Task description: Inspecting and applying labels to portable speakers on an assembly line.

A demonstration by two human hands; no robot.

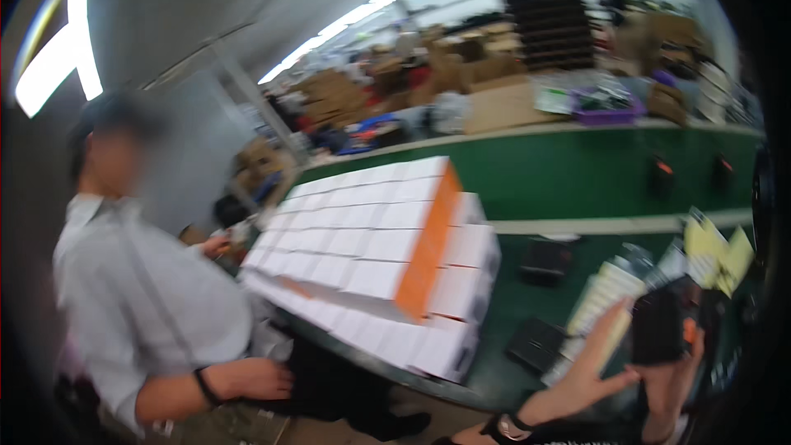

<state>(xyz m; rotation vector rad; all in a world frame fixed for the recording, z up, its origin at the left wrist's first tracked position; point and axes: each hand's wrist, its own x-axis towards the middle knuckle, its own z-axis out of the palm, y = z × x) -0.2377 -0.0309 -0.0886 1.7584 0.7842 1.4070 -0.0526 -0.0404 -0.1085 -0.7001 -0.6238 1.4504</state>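
At the lower right, my right hand is wrapped round a dark, boxy object with an orange patch on its side. Blur hides exactly what it is. Just left of it, my left hand has its fingers stretched out and its thumb apart, holding nothing I can see. A black band circles that wrist. Beside my left hand lies a black box-shaped item, and another black item sits farther back. Pale yellow paper sheets lie behind my hands.
Stacked white boxes with an orange side fill the green table's left part. A person in a light shirt stands at the left. Beyond runs a green conveyor belt carrying small dark items; a purple basket stands behind it.
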